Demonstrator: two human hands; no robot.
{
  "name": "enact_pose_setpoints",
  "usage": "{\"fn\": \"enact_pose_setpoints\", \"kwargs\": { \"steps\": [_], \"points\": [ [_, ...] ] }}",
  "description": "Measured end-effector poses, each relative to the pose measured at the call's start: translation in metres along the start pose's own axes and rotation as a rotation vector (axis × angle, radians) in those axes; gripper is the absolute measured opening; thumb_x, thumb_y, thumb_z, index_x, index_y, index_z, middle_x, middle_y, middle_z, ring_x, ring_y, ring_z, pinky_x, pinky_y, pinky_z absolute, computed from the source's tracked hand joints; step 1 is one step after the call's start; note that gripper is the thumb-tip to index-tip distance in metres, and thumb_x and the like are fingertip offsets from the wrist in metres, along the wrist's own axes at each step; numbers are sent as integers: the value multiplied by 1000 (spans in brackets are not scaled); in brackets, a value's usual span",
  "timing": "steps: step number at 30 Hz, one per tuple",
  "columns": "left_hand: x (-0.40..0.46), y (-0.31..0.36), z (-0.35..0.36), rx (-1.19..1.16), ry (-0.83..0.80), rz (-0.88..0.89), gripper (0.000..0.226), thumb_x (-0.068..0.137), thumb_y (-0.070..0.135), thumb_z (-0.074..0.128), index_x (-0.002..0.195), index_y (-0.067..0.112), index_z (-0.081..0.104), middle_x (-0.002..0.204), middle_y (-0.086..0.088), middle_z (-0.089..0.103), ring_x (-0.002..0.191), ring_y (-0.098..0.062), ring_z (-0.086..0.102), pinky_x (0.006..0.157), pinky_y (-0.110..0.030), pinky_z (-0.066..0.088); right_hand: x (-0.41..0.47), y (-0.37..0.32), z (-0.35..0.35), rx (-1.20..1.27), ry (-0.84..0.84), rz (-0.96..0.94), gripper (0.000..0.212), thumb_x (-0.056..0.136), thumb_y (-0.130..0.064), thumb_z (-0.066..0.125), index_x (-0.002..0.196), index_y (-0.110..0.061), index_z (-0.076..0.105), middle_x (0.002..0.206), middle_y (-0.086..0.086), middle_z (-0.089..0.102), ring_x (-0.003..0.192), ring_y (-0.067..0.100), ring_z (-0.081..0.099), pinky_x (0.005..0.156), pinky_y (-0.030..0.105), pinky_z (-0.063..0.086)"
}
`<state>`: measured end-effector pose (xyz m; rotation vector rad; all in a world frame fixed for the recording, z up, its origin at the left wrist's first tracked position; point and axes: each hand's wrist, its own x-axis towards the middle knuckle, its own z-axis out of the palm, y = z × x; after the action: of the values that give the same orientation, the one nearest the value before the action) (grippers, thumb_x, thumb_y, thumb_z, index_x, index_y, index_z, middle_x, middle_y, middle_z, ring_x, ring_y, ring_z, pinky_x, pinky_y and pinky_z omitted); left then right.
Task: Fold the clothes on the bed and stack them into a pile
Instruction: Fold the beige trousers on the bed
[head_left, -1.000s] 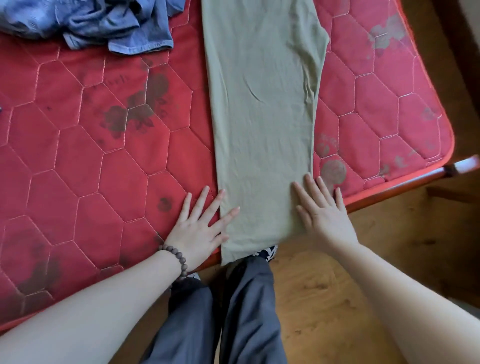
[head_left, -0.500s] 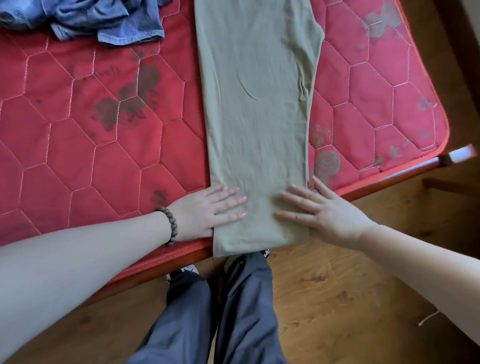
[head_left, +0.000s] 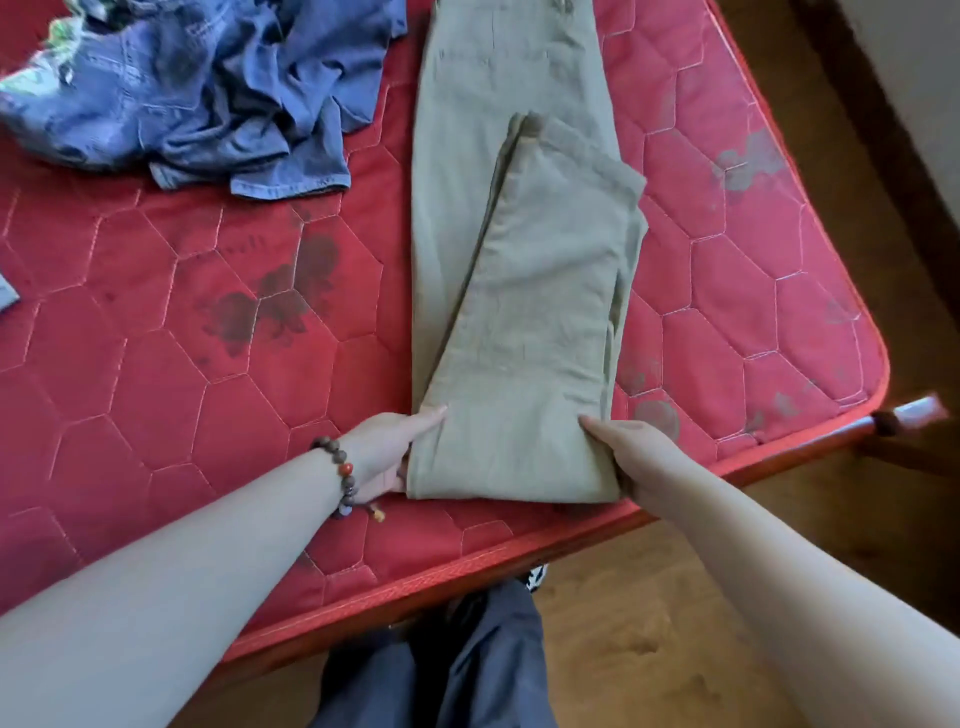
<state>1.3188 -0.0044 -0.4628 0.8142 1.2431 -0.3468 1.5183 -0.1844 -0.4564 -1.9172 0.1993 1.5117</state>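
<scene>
1. My left hand (head_left: 387, 452) sits at the near left corner of the olive trousers (head_left: 519, 291), thumb stretched flat along the top of the cloth and the other fingers tucked out of sight under the folded edge, so it pinches that corner.
2. My right hand (head_left: 631, 452) is at the near right corner, thumb laid on top and pointing toward 10 o'clock; its other fingers are hidden by the fabric, gripping the fold from below.
3. The trousers lie between my two hands and run away from me toward 12 o'clock on the red quilted bed (head_left: 156, 389). The leg ends are doubled back over the upper part, their hems lying at a slant toward 1 o'clock, and the fold itself rests just inside the bed's near edge.
4. A crumpled heap of blue clothes (head_left: 208, 98) lies unfolded at 10 o'clock from my left hand, well apart from the trousers.
5. A bead bracelet (head_left: 343, 478) circles my left wrist.
6. My legs in dark trousers stand on the wooden floor (head_left: 649, 649) at 6 o'clock.
</scene>
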Motion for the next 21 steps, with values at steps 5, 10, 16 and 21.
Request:
{"fn": "enact_pose_setpoints", "kwargs": {
  "steps": [5, 10, 16, 21],
  "points": [
    [-3, -1, -2, 40, 25, 72, 25, 97, 28, 56, 102, 6, 68, 93, -11, 76, 84, -23, 74, 72, -39, 58, 1, 13, -11, 74, -14, -85, 28, 91, -30, 65, 98, -3, 71, 92, 9, 71, 78, 18, 64, 61, 28, 51],
    [15, 47, 12, 284, 362, 415, 30, 92, 30, 58, 78, 4, 59, 68, -5, 58, 61, -20, 53, 58, -23, 45, 18, -20, -10, 107, 148, -220, 21, 95, -28, 59, 94, -8, 68, 61, -1, 47, 49, 15, 40, 49, 30, 32],
    [36, 85, 24, 437, 512, 486, 35, 94, 22, 55, 65, 7, 45, 59, -5, 37, 54, -21, 33, 42, -25, 23, 39, -73, 11, -19, 355, -399, 10, 90, -21, 61, 96, -16, 67, 83, 0, 67, 68, 16, 59, 62, 29, 49],
    [25, 49, 8, 471, 537, 467, 34, 94, 23, 58, 67, 7, 45, 56, -3, 35, 50, -17, 29, 39, -24, 21, 33, -56, 16, -102, 329, -354, 7, 87, -16, 67, 85, -10, 69, 69, 1, 64, 59, 16, 55, 52, 23, 44]
  ]
}}
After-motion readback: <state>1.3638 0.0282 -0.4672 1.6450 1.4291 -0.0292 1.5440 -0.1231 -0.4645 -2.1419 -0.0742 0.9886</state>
